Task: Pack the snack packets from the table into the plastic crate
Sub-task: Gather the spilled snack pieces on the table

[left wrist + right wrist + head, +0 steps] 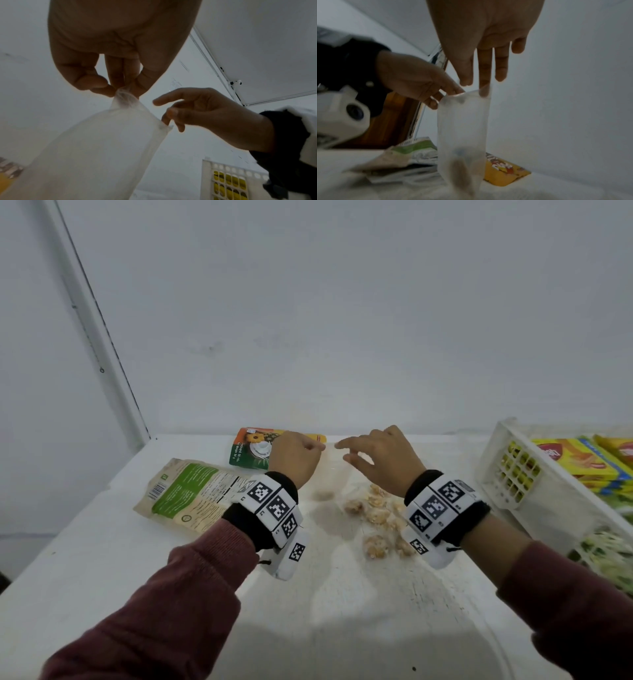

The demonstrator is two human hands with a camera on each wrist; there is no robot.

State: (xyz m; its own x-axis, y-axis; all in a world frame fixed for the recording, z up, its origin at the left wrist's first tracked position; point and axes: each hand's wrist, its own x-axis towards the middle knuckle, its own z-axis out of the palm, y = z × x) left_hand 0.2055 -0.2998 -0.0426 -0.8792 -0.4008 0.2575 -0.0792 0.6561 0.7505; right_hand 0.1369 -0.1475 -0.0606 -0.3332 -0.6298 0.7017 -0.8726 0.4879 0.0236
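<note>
A clear plastic bag (331, 474) hangs upright over the white table (137, 577), with a few crumbs at its bottom. My left hand (317, 446) pinches its top left corner between thumb and fingertips, as the left wrist view shows for the left hand (123, 90) and bag (102, 148). My right hand (342, 451) reaches to the bag's other top corner with straight fingers. In the right wrist view the right hand (481, 83) has one fingertip touching the mouth of the bag (462, 128). Several small wrapped snacks (376, 517) lie below my right wrist.
A beige and green packet (185, 491) lies flat at the left. An orange and green packet (250, 450) lies by the back wall. The white plastic crate (507, 474) stands at the right edge, with yellow packets (582, 460) inside.
</note>
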